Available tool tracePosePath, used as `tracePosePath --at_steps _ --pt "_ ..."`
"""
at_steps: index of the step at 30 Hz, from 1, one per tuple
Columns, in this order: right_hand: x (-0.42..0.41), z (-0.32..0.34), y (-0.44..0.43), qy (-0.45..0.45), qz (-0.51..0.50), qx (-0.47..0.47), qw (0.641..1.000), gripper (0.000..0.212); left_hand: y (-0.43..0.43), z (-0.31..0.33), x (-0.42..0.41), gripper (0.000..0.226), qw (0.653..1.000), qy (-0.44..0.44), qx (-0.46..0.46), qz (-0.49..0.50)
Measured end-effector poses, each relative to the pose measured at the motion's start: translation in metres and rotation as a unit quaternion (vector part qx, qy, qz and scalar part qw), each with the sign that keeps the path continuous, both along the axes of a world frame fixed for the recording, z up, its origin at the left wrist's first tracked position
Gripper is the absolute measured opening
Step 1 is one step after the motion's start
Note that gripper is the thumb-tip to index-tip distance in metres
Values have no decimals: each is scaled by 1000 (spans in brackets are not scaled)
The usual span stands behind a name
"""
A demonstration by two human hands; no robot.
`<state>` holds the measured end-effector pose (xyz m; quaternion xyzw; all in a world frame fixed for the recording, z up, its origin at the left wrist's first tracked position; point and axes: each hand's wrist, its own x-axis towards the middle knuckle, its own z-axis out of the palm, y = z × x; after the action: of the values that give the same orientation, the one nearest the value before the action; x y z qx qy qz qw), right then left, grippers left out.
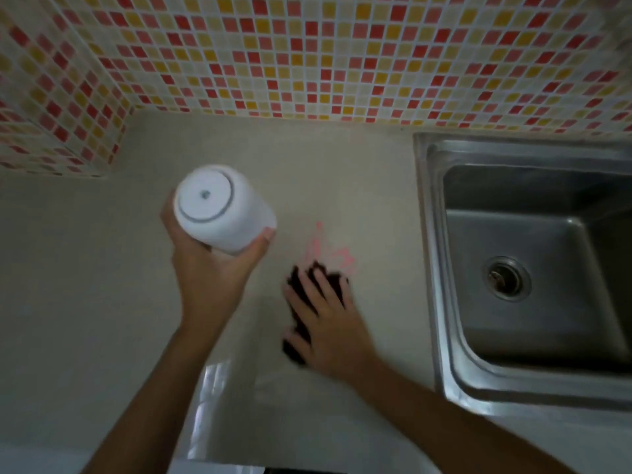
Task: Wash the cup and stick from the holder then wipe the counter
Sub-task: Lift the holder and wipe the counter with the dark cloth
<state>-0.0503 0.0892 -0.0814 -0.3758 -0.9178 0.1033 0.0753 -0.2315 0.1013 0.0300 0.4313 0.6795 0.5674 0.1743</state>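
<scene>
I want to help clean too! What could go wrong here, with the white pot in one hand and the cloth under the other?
1. The left hand alone holds the white pot, tilted over the counter; it might slip and fall.
2. The right hand presses the dark cloth right beside the pink stain; wiping could smear the pink wider instead of lifting it.

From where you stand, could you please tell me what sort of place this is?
Most likely a home kitchen: a stainless steel sink set into a beige counter, a mosaic tile wall behind, and the right hand pressing a dark cloth.
</scene>
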Motion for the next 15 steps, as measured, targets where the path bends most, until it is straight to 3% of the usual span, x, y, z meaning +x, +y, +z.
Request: tracePosePath --at_steps 3,5,7,12,15 --pt "-43 -1 107 -28 -103 24 994 67 0 -3 -25 102 1000 24 7 2" --pt "-27 -2 163 -60 -210 11 976 72 -4 -5 -34 101 999 30 4 -8" --pt "6 -5 163 -56 -253 11 966 73 -6 -6 -42 100 999 31 -4 -19" --pt "25 3 -11 -8 -152 -4 988 75 6 -9 -55 101 1000 16 -12 -9" --pt "-8 -1 1 11 -83 -8 996 74 19 -9 -53 100 1000 10 -10 -8"
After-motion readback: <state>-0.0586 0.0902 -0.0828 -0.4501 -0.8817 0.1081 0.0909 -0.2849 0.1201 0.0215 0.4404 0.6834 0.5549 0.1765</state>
